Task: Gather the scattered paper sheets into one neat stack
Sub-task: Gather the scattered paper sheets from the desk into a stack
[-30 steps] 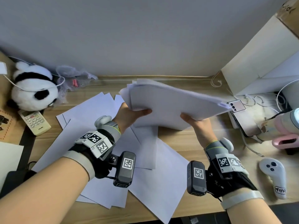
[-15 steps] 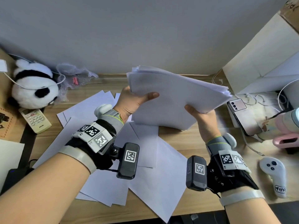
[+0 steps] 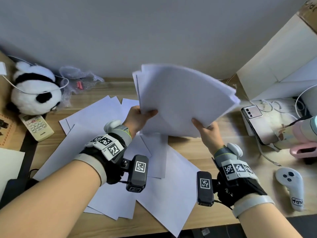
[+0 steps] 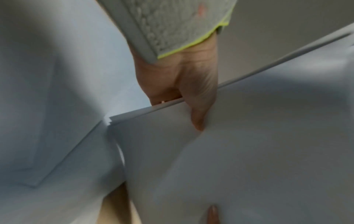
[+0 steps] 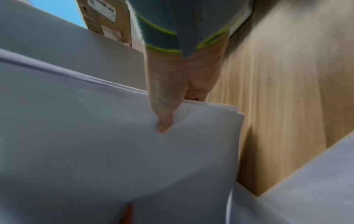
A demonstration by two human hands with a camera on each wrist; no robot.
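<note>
I hold a thick bundle of white paper sheets (image 3: pixel 181 98) in the air above the desk, tilted up toward the wall, its edges uneven. My left hand (image 3: pixel 139 117) grips its left edge, thumb on top; the left wrist view shows that thumb (image 4: pixel 199 115) pressing the sheets (image 4: pixel 249 151). My right hand (image 3: pixel 205 129) pinches the near right corner, and in the right wrist view its thumb (image 5: pixel 164 121) lies on the bundle (image 5: pixel 95 136). Several loose sheets (image 3: pixel 157 191) lie spread and overlapping on the wooden desk (image 3: pixel 193 148) below.
A panda plush (image 3: pixel 34 90) and a remote (image 3: pixel 36 127) sit at the left, a crumpled plastic bag (image 3: pixel 77 78) behind them. At the right lie a phone (image 3: pixel 257 122), a white controller (image 3: pixel 289 186), cables and a pink object (image 3: pixel 303 150), with a cardboard box (image 3: pixel 277 62) behind.
Both hands have raised the bundle and tipped its far edge up toward the wall. The loose sheets on the desk have not moved.
</note>
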